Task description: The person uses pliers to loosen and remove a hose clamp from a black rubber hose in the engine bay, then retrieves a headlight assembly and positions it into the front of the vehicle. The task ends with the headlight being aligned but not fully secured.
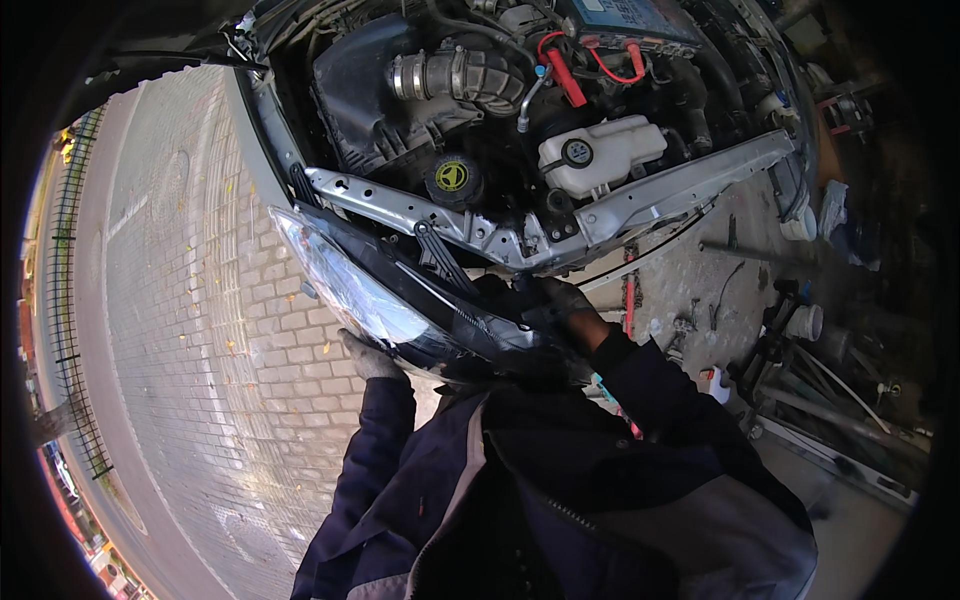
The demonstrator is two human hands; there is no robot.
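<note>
So we've got the headlight assembly [385, 295] off its seat and cradled in front of us, just near of the car's bare front crossmember [560, 215], lens facing left toward the brick paving [190, 300]. Our left hand [368, 358] is gloved and cupped under the lower edge of the clear lens, carrying the weight from below. Our right hand [562, 308] is curled around the black rear housing on the right end, fingers wrapped and gripping it, though the exact fingertips get lost in the dark plastic. The unit sits tilted, its far left corner up by the fender edge and the right end lower, close to our chest. Behind it the engine bay is open: yellow-capped filler [452, 177], white coolant reservoir [600, 152], ribbed intake hose [470, 75], red battery leads [590, 68]. Off to the right the ground is littered with tools and parts [800, 330]. Our read is that we're in the handling stage, lamp free of the mounts and held between both hands at the opening. Whatever comes next, we reckon it calls for keeping the lens supported from underneath, watching the black mounting tabs [432, 250] near the crossmember so they don't snag or snap, and keeping any wiring at the back from getting tugged, which we can't actually see from here.
</note>
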